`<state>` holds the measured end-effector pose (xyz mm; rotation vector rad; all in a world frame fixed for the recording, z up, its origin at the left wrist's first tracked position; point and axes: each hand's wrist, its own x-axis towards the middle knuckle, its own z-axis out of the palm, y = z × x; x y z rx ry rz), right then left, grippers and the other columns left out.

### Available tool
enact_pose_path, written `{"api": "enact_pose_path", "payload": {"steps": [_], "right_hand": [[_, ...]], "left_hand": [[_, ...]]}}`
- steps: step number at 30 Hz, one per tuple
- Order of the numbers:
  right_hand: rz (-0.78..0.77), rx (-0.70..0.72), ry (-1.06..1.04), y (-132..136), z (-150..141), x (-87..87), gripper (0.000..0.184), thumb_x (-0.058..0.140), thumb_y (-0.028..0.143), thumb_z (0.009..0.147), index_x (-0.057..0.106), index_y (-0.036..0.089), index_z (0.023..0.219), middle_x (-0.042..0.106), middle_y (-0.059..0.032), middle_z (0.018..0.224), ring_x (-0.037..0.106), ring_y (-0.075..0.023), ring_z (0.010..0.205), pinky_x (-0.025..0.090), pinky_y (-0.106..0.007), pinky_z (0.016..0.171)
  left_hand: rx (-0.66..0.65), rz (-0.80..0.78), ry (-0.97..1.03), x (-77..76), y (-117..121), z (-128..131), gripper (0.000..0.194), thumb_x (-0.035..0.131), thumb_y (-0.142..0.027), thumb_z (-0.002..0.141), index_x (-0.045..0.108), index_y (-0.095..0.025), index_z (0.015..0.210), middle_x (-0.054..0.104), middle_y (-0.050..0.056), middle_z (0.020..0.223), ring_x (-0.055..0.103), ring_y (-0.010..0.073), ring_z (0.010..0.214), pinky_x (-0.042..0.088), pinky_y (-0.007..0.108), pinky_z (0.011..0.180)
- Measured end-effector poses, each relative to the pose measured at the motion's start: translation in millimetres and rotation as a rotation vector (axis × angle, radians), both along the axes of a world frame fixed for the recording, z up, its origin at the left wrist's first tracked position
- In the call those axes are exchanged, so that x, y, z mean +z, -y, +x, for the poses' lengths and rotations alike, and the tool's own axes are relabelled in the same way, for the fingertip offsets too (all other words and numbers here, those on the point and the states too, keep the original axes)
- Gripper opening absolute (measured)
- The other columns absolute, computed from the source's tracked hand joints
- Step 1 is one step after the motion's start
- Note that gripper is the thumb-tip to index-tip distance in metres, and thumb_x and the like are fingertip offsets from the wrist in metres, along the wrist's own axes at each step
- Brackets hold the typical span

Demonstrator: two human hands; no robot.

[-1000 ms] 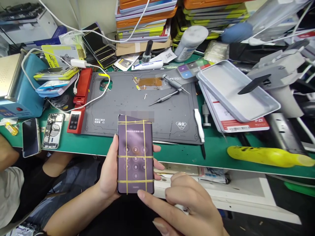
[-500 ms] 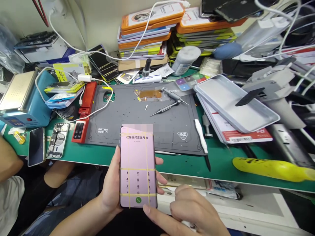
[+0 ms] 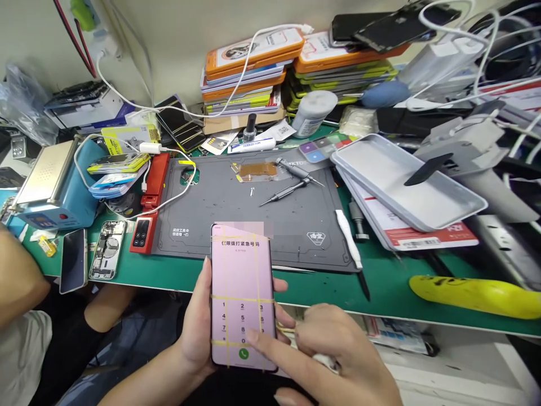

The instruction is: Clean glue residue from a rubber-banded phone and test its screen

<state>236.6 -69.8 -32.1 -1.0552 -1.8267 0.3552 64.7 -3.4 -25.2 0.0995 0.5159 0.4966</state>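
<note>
My left hand (image 3: 198,332) is wrapped round a smartphone (image 3: 240,282), thumb along one side and fingertips round the other. Thin yellow bands cross the phone lengthwise and widthwise. Its lit pink screen shows a number keypad, a green call button and a line of Chinese text; a blurred patch covers the top. My right hand (image 3: 333,355) reaches in from the lower right. Its index fingertip lies over the keypad between the 8 and the 0; whether it touches the glass I cannot tell. The other fingers are curled, with a small whitish thing showing among them.
Behind the phone lies a dark repair mat (image 3: 220,208) with screwdrivers (image 3: 287,190) and a flex cable (image 3: 256,171). A red clamp (image 3: 147,206), an opened phone (image 3: 107,250) and a blue machine (image 3: 63,186) stand left. A yellow object (image 3: 469,293) lies right. Another person's leg (image 3: 110,310) shows at left.
My right index finger has moved up from the phone's bottom edge onto the keypad. The view has shifted a little, so the bench and phone appear lower and the phone farther right.
</note>
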Motion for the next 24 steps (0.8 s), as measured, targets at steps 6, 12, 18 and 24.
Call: {"api": "enact_pose_path", "payload": {"steps": [6,12,18,24], "right_hand": [[0.023,0.018,0.095,-14.8,-8.1,3.7,0.038,0.043,0.035,0.113,0.068,0.011,0.13,0.052,-0.0071,0.101,0.05,-0.0168,0.089,0.045,-0.032,0.079],[0.005,0.034,0.105,-16.2,-4.3,8.3,0.035,0.043,0.03,0.113,0.066,0.009,0.128,0.049,-0.0068,0.105,0.048,-0.0163,0.092,0.041,-0.033,0.082],[0.011,0.009,0.097,-11.4,-0.9,5.1,0.031,0.046,0.024,0.111,0.067,0.007,0.128,0.048,-0.0075,0.106,0.048,-0.016,0.092,0.042,-0.033,0.081],[0.008,-0.01,0.1,-9.6,2.0,4.5,0.03,0.049,0.022,0.11,0.067,0.006,0.129,0.048,-0.0074,0.105,0.049,-0.0159,0.092,0.042,-0.033,0.08]], "left_hand": [[0.069,-0.006,-0.061,6.9,0.9,4.5,0.093,0.022,-0.076,0.097,0.076,-0.005,0.122,0.081,0.014,0.099,0.078,0.0177,0.086,0.064,0.024,0.084],[0.09,0.009,-0.047,8.6,2.0,3.6,0.093,0.019,-0.075,0.098,0.077,-0.005,0.121,0.081,0.013,0.099,0.078,0.0168,0.088,0.064,0.023,0.086],[0.062,0.027,-0.036,8.7,1.1,3.2,0.093,0.02,-0.076,0.097,0.075,-0.006,0.124,0.081,0.013,0.102,0.078,0.0183,0.093,0.064,0.024,0.088],[0.065,0.032,-0.062,7.9,1.3,3.2,0.095,0.016,-0.077,0.097,0.074,-0.007,0.125,0.08,0.014,0.099,0.077,0.018,0.095,0.063,0.025,0.092]]}}
